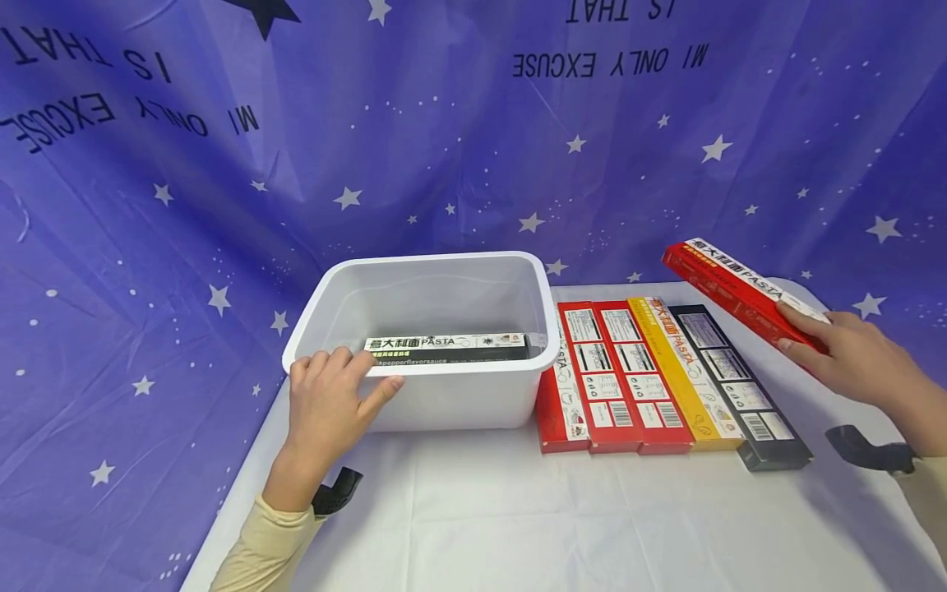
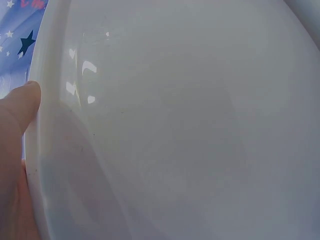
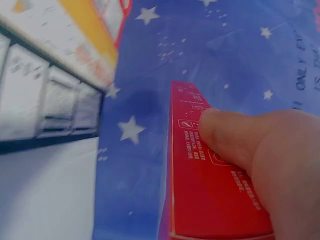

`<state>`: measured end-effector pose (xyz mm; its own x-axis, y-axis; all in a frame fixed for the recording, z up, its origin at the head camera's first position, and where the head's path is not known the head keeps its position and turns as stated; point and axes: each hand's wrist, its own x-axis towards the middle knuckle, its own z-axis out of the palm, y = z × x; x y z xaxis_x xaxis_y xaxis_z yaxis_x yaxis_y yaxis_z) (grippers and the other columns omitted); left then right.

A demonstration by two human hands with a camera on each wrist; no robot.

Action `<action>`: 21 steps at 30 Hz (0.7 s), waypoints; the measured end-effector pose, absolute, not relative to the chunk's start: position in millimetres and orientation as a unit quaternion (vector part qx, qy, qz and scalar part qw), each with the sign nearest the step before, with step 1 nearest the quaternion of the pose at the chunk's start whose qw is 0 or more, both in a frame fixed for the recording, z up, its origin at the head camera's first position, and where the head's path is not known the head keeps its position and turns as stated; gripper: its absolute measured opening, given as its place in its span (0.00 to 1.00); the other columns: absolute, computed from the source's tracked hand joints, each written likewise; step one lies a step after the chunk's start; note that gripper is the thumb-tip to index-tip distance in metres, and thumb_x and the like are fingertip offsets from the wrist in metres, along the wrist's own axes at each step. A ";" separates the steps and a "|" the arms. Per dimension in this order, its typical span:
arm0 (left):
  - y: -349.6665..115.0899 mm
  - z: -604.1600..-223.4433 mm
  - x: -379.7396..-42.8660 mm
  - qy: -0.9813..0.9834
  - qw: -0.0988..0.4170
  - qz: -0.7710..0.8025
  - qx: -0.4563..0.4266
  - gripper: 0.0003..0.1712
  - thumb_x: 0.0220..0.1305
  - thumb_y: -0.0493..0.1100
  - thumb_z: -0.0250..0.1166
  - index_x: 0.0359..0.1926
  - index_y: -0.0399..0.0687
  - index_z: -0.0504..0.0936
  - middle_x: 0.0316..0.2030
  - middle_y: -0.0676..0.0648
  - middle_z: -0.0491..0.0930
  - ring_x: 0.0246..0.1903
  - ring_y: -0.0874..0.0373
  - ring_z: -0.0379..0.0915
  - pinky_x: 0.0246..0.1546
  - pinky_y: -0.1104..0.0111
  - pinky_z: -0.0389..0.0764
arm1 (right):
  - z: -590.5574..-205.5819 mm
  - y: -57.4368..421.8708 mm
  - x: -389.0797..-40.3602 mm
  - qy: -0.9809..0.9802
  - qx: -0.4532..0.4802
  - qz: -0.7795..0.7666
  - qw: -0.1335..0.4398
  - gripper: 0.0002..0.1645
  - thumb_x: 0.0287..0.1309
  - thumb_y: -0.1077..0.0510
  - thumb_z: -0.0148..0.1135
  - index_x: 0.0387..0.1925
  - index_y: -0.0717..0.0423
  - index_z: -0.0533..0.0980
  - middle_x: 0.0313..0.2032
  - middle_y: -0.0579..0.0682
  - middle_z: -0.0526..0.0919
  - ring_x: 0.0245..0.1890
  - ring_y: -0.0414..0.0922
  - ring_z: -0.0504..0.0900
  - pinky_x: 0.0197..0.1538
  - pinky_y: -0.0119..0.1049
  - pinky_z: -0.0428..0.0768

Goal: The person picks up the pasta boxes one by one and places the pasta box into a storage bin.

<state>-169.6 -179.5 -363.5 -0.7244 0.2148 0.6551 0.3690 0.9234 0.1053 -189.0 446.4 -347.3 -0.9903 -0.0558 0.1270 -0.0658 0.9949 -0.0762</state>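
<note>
My left hand (image 1: 325,407) grips the front left rim of a white plastic bin (image 1: 451,399), fingers over the edge and thumb outside. Inside the bin lies a black pasta box (image 1: 451,349) with a white printed strip. At the right, my right hand (image 1: 851,353) holds a red pasta box (image 1: 740,288) by its near end, raised above the table and tilted. In the right wrist view the thumb (image 3: 230,135) presses along the red side of that box. The left wrist view is mostly filled by the bin's wall (image 2: 175,125), with the thumb at the rim.
Right of the bin, several pasta boxes lie side by side: red ones (image 1: 599,378), a yellow one (image 1: 684,370) and a black one (image 1: 736,378). They rest on a white-covered table (image 1: 518,526). A purple star-printed cloth (image 1: 444,148) hangs behind.
</note>
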 end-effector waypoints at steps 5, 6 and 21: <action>-179.1 -362.8 -169.5 -0.921 0.337 -0.115 -0.159 0.51 0.67 0.82 0.33 0.38 0.43 0.81 0.27 0.40 0.77 0.32 0.37 0.73 0.44 0.46 0.67 | -327.0 429.4 -201.3 -0.996 0.052 0.053 0.041 0.41 0.72 0.46 0.57 0.76 0.61 0.54 0.52 0.82 0.68 0.45 0.71 0.71 0.34 0.60 0.79; -179.0 -362.6 -169.6 -0.921 0.336 -0.115 -0.159 0.51 0.67 0.82 0.33 0.38 0.43 0.81 0.27 0.40 0.77 0.32 0.37 0.73 0.44 0.46 0.67 | -323.1 425.4 -204.0 -0.996 0.055 0.058 0.035 0.41 0.72 0.47 0.57 0.76 0.61 0.54 0.53 0.81 0.67 0.45 0.71 0.70 0.34 0.59 0.79; -179.6 -363.3 -170.4 -0.923 0.332 -0.114 -0.157 0.50 0.67 0.83 0.34 0.38 0.44 0.81 0.28 0.40 0.78 0.33 0.36 0.73 0.45 0.45 0.67 | -266.6 363.4 -241.9 -0.985 0.134 0.110 0.007 0.42 0.71 0.47 0.59 0.78 0.51 0.55 0.65 0.75 0.63 0.55 0.69 0.65 0.37 0.53 0.83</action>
<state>-170.4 -179.6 -363.3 -0.7298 0.2138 0.6493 0.3658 0.9245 0.1068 -241.9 363.4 -266.6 -0.9639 -0.2627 0.0437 -0.2659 0.9398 -0.2148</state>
